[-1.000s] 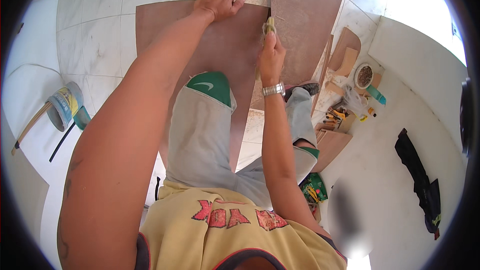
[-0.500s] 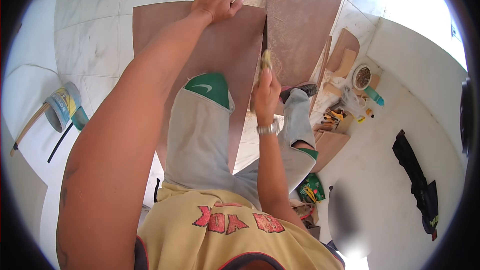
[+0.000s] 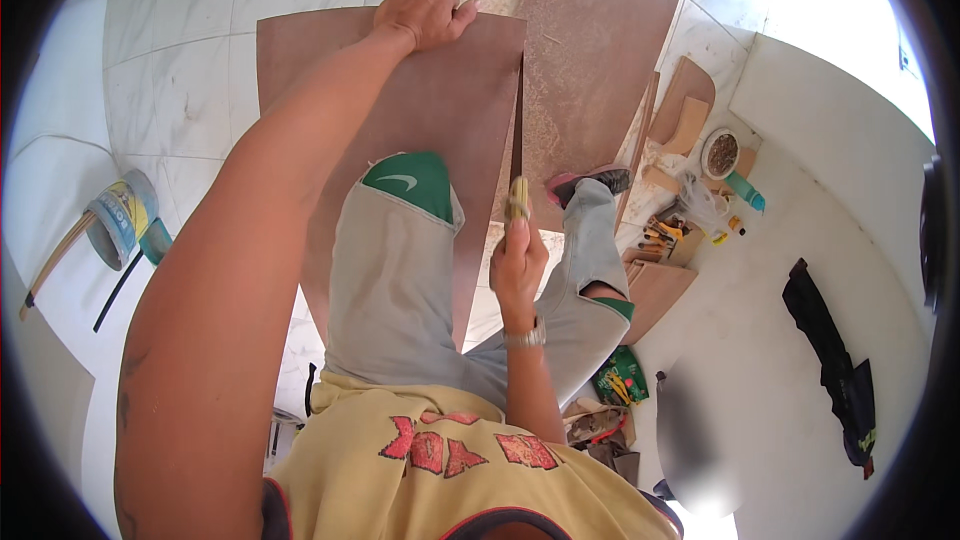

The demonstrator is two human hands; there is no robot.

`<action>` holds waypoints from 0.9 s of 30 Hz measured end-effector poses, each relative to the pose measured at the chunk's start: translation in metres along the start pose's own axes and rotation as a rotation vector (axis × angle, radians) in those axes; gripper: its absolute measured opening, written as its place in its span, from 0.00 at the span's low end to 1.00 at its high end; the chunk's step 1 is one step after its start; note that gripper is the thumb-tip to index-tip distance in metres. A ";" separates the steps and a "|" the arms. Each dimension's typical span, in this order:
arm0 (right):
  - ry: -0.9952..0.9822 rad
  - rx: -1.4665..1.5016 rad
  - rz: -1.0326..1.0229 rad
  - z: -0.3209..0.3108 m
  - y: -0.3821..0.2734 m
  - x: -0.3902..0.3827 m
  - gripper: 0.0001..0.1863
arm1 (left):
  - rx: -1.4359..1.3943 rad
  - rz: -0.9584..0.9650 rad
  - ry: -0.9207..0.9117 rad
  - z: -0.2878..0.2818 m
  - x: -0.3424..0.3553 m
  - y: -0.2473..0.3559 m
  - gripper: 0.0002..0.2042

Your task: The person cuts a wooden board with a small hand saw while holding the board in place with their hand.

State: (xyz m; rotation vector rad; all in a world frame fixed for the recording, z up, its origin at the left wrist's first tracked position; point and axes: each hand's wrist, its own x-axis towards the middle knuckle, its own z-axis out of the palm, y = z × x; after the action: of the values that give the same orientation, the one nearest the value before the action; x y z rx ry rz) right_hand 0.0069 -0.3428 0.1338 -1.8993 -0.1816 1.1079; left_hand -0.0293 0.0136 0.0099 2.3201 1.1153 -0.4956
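Observation:
My left hand (image 3: pixel 425 16) is closed over the far edge of a brown wooden board (image 3: pixel 305 70). The board slopes toward me, and my left knee, in a green-patched trouser leg, rests on it. My right hand (image 3: pixel 517 265) grips the yellowish handle of a handsaw (image 3: pixel 517 198). Its narrow dark blade points away from me along the board's right edge, beside a second brown board (image 3: pixel 610 30) strewn with sawdust. How deep the blade sits in the wood I cannot tell. A metal-banded watch (image 3: pixel 525 334) is on my right wrist.
To the right lie wood offcuts (image 3: pixel 684 105), a round tub of brown bits (image 3: pixel 721 154), a teal bottle (image 3: pixel 744 190), a clear plastic bag (image 3: pixel 703 202) and several yellow-and-black tools (image 3: pixel 665 233). A bucket (image 3: pixel 122 220) stands at left. Dark cloth (image 3: pixel 830 360) lies far right.
My right hand has drawn the handsaw back toward me, and more of its dark blade shows. My left hand keeps its hold on the board's edge.

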 end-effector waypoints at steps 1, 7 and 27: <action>0.006 0.020 -0.006 -0.011 0.000 -0.020 0.28 | -0.003 0.001 -0.002 -0.005 0.003 0.005 0.32; 0.103 -0.157 -0.267 0.032 -0.035 0.165 0.23 | -0.049 0.031 0.022 -0.006 0.014 0.024 0.32; -0.044 0.020 0.152 -0.011 -0.018 -0.025 0.28 | 0.014 -0.024 0.019 -0.003 0.005 0.000 0.32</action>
State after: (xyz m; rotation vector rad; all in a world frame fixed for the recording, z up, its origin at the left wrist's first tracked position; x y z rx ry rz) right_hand 0.0053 -0.3519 0.1652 -1.8964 -0.0506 1.2497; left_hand -0.0259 0.0188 0.0099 2.3310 1.1528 -0.4925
